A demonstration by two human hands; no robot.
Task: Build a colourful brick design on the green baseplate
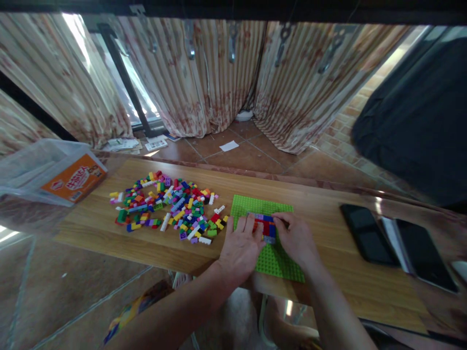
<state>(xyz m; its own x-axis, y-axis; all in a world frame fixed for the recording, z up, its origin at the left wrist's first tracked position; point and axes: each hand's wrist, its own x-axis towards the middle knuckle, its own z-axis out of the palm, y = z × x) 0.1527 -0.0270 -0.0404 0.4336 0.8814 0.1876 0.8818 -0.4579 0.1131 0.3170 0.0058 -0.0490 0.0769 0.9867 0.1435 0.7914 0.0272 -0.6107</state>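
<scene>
A flat build of toy bricks (268, 228), mostly red and blue with some grey-blue, sits on a green studded baseplate (279, 262). My left hand (241, 248) lies over the left side of the build, its fingers bent onto the bricks and the plate. Part of the build is covered by these fingers. At the upper right corner, my right hand (294, 236) has thumb and forefinger closed against the blue bricks. Whether a loose brick is between those fingertips is hidden.
Loose coloured bricks (178, 206) spread across the wooden table (146, 248) on the left. A clear plastic box (40, 170) with an orange label stands at the far left end. Two dark phones lie at the right, the nearer phone (367, 233) beside a second phone (423, 250).
</scene>
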